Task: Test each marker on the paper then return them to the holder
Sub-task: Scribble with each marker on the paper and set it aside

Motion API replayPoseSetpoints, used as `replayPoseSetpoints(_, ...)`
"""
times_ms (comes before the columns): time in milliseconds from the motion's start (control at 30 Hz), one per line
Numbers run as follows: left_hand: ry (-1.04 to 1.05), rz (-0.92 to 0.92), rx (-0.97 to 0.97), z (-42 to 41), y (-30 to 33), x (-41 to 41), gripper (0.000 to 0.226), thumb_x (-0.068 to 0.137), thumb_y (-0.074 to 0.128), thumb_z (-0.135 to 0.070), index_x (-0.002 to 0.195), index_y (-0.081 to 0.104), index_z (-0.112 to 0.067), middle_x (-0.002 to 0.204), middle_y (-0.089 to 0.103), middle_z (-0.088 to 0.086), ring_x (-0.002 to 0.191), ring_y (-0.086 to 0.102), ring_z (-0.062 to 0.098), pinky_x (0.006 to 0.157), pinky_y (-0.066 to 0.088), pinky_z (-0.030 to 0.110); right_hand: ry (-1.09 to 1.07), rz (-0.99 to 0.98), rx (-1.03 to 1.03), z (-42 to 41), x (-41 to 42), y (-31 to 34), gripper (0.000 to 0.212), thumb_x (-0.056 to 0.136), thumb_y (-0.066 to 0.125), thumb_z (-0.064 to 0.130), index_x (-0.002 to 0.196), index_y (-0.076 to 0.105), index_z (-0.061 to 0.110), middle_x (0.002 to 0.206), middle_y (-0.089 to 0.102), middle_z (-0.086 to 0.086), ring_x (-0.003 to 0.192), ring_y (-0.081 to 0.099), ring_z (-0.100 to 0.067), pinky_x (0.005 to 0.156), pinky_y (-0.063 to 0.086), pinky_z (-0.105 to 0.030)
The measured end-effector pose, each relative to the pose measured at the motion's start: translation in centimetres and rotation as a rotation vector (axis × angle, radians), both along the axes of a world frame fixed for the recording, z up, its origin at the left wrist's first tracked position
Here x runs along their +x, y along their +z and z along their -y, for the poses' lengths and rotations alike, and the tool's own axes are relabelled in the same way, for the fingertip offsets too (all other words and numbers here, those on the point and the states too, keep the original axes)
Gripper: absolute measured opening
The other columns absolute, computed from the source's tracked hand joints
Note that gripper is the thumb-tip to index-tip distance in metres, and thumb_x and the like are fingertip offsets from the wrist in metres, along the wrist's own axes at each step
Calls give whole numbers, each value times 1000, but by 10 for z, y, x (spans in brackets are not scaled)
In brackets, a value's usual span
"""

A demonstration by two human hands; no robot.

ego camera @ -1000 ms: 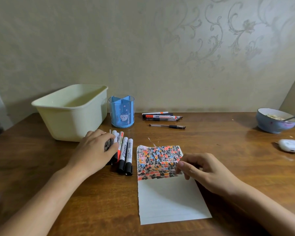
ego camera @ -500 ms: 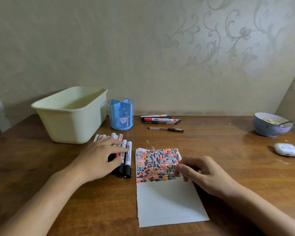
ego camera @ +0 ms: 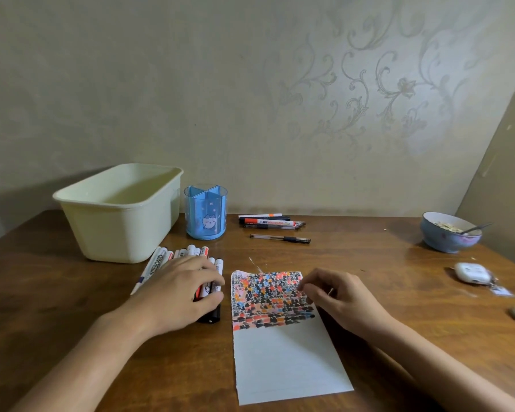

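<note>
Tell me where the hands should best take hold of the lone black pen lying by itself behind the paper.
Probably at mid-barrel, pinched from above. The lone black pen lies flat on the table, roughly parallel to the wall, with bare wood in front and behind, so fingers can close across its narrow width. The right hand looks nearer; the left hand is busy holding the markers.

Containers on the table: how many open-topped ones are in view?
3: a cream tub back left, a blue pen holder just right of it, and a blue bowl with a spoon, far right.
</note>
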State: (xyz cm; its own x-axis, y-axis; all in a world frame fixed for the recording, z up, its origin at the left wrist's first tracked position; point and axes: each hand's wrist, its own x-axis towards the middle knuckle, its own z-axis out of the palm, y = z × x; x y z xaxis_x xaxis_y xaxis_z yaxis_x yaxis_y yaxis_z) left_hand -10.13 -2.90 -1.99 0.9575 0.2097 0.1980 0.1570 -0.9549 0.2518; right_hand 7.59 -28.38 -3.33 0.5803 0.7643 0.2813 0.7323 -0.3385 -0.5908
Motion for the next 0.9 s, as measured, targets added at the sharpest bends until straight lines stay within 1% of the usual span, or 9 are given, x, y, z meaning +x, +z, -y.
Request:
replayPoseSetpoints(133,-5,3,3,6,2,-1,36,95,50,-57,128,55,-45,134,43,-27,131,32,-3,111,29,26,-61,66,-61,-7,8,2,14,98,61,27,111,65,31,97,68,17,84,64,-1,69,54,-17)
replayPoseSetpoints(333,-95,-50,24,21,-1,1,49,93,46,-65,138,48,-47,141,41,-28,137,26,-3,118,21,30,-125,249,-197,-34,50,16,40,95,64,32,134,55,27,130,58,8,93,61,-8,82,53,-25)
replayPoseSetpoints(433,-105,-106,110,28,0,1,63,88,38,-77,144,40,-50,152,32,-28,146,15,1,121,10,34,-188,335,-288,-55,76,19,54,95,62,34,146,45,27,143,51,3,115,58,-17,99,50,-36)
replayPoseSetpoints(500,-105,-125,128,32,1,1,67,85,36,-81,145,37,-50,154,29,-28,147,11,2,120,5,33,-242,364,-356,-67,89,18,60,95,62,33,151,39,28,150,46,1,133,47,-22,109,44,-40)
replayPoseSetpoints(567,-104,-155,117,34,1,0,71,83,34,-84,145,38,-49,154,29,-28,147,10,1,120,4,33,-275,358,-411,-78,96,14,62,96,60,30,153,36,29,155,41,0,141,38,-24,113,39,-41)
replayPoseSetpoints(700,-105,-190,104,34,2,-1,76,81,32,-88,145,40,-47,154,31,-28,146,11,1,119,5,33,-288,365,-492,-93,98,6,52,100,46,26,152,37,24,155,42,-1,141,37,-26,113,37,-41)
replayPoseSetpoints(767,-102,-206,108,34,2,-1,76,81,32,-87,145,39,-47,154,31,-27,146,12,2,119,6,34,-292,374,-484,-95,100,3,48,101,45,25,149,42,24,152,46,-1,139,39,-25,113,38,-41)
replayPoseSetpoints(833,-101,-225,109,35,4,0,77,81,32,-87,146,39,-46,155,30,-26,147,13,3,120,7,35,-292,400,-445,-94,102,2,39,101,49,28,140,53,24,145,53,-1,134,45,-24,109,42,-40)
replayPoseSetpoints(900,-104,-247,105,35,5,-1,81,79,33,-88,147,37,-45,156,29,-25,147,13,3,120,7,35,-297,414,-393,-90,102,2,25,99,56,30,122,64,26,131,61,0,121,53,-21,97,49,-35)
